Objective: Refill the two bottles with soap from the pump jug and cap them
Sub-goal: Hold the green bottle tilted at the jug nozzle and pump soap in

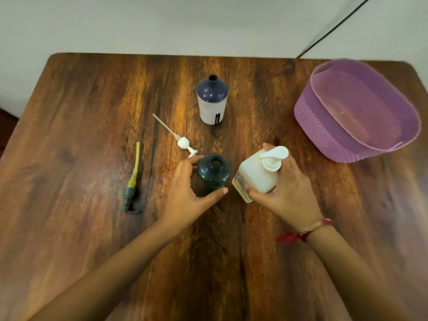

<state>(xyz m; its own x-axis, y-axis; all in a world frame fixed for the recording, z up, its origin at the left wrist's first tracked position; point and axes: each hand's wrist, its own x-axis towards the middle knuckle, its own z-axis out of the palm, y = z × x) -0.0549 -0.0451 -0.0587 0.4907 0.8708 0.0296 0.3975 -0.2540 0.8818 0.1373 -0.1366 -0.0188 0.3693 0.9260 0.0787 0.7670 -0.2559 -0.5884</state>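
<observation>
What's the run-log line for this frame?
left hand: grips dark bottle, uncapped | right hand: holds pump jug | white bottle: uncapped

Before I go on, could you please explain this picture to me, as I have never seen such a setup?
No machine here: a person works with two bare hands, and the one picture comes from a camera worn on their head, looking down. On the wooden table the left hand grips an open dark green bottle; the right hand holds the white pump jug beside it. Farther back stands a second open bottle, white with a dark top. Two loose pumps lie at left: a white pump and a green pump with a yellow tube. A purple basket sits at far right.
</observation>
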